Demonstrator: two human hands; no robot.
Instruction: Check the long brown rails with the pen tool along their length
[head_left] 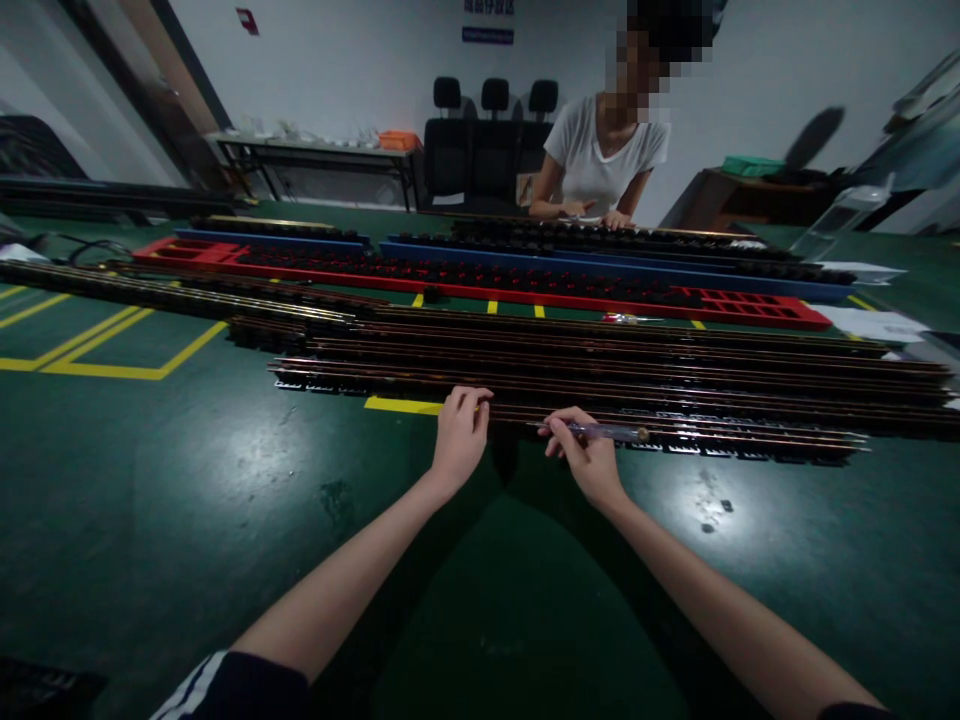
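Note:
My left hand (460, 437) is closed on the near edge of a long black strip (517, 411), one of several lying side by side with thin copper-coloured rods along them. To its right, my right hand (587, 460) pinches a slim screwdriver (604, 431) with a clear handle. The tool lies nearly level, its thin end pointing left towards my left hand and its handle end pointing right. My right fingertips are close to the front strip; whether the tool's tip touches it I cannot tell.
Behind the strips lies a long red tray (525, 293) with black parts, then a blue tray (615, 268). A co-worker (600, 165) sits across the green table (300, 560). A clear bottle (840, 222) and white papers (874, 323) are at the right.

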